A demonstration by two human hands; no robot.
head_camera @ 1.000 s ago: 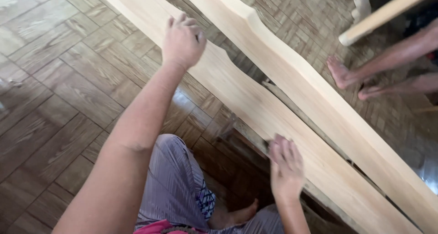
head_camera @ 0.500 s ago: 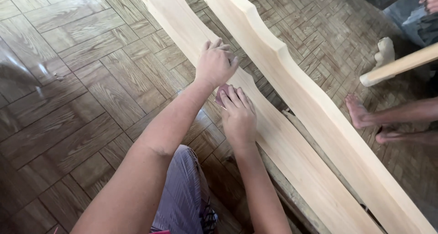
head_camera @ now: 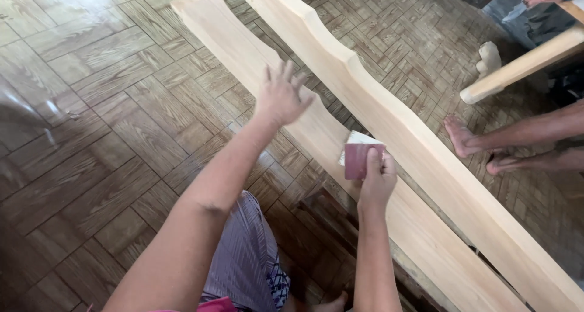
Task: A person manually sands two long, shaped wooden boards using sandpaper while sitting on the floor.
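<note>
Two long pale wooden boards with wavy edges lie diagonally: the near board [head_camera: 237, 41] and the far board [head_camera: 389, 114]. My left hand [head_camera: 281, 96] hovers over the near board with fingers spread, holding nothing. My right hand [head_camera: 377, 178] is lifted off the wood and grips a folded piece of dark red sandpaper [head_camera: 358, 157] with a white back, held upright above the near board.
The floor [head_camera: 91, 123] is glossy wood-pattern parquet. Another person's bare feet [head_camera: 462, 138] stand beyond the far board at the right, next to a pale wooden beam [head_camera: 517, 65]. A dark wooden support [head_camera: 328, 218] sits under the boards. My striped trousers [head_camera: 243, 263] show below.
My right hand has lifted the sandpaper off the near board and drawn back to the right. My left hand has risen off the board and opened its fingers.
</note>
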